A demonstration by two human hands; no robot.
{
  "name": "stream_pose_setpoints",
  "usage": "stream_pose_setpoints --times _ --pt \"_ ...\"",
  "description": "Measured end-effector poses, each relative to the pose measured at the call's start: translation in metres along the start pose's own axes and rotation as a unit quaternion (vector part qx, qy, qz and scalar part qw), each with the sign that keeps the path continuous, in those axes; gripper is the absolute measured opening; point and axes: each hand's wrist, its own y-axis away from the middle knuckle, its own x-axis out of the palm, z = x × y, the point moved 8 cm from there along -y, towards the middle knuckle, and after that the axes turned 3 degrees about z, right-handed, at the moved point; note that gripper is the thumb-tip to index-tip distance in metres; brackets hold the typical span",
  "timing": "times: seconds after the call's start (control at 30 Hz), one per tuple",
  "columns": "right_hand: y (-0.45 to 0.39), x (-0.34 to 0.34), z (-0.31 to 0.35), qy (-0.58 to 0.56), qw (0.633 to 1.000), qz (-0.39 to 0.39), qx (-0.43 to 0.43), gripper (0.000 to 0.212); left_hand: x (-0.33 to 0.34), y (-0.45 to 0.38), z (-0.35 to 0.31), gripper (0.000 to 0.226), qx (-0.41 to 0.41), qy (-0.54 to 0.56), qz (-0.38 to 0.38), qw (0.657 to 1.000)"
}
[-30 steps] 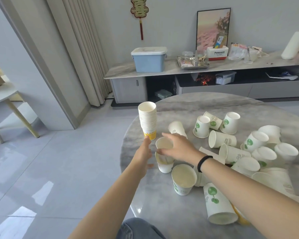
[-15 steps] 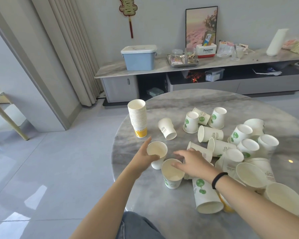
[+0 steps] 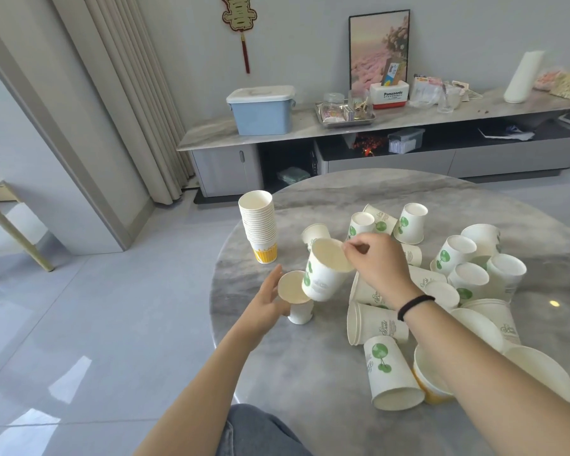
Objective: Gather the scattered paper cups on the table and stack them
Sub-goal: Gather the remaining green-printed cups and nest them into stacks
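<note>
My right hand (image 3: pixel 377 266) pinches the rim of a white paper cup with a green tree logo (image 3: pixel 323 278) and holds it tilted in the air, just above a smaller upright cup (image 3: pixel 296 299). My left hand (image 3: pixel 266 304) wraps around that upright cup on the round marble table (image 3: pixel 293 373). A tall stack of cups (image 3: pixel 259 225) with a yellow-printed bottom cup stands near the table's left edge. Several loose cups (image 3: pixel 468 278) lie scattered or upended across the right half, some on their sides, such as a green-logo cup (image 3: pixel 389 373) near me.
The table's left rim drops to a glossy tiled floor (image 3: pixel 79 324). Behind the table runs a low media cabinet (image 3: pixel 375 126) carrying a blue storage box (image 3: pixel 262 110), a metal tray and clutter. A curtain hangs at the left. My knee in jeans (image 3: pixel 254 432) is at the table's near edge.
My right hand has picked up the green-logo cup from the table and lifted it left over the cup in my left hand. My left hand stays on its cup.
</note>
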Motion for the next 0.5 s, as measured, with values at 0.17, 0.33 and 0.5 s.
stream_pose_setpoints --times 0.17,0.33,0.5 --pt "-0.015 0.019 0.018 0.029 0.999 0.002 0.016 0.021 0.001 0.0 0.001 0.099 0.01 -0.029 -0.008 0.999" --pt "-0.016 0.04 0.019 0.036 0.999 0.026 0.03 0.02 0.001 -0.007 -0.008 0.106 0.04 -0.027 -0.06 0.997" --pt "-0.025 0.042 0.02 0.041 0.999 0.032 0.011 0.02 0.001 -0.017 -0.009 0.106 0.062 -0.053 -0.097 0.992"
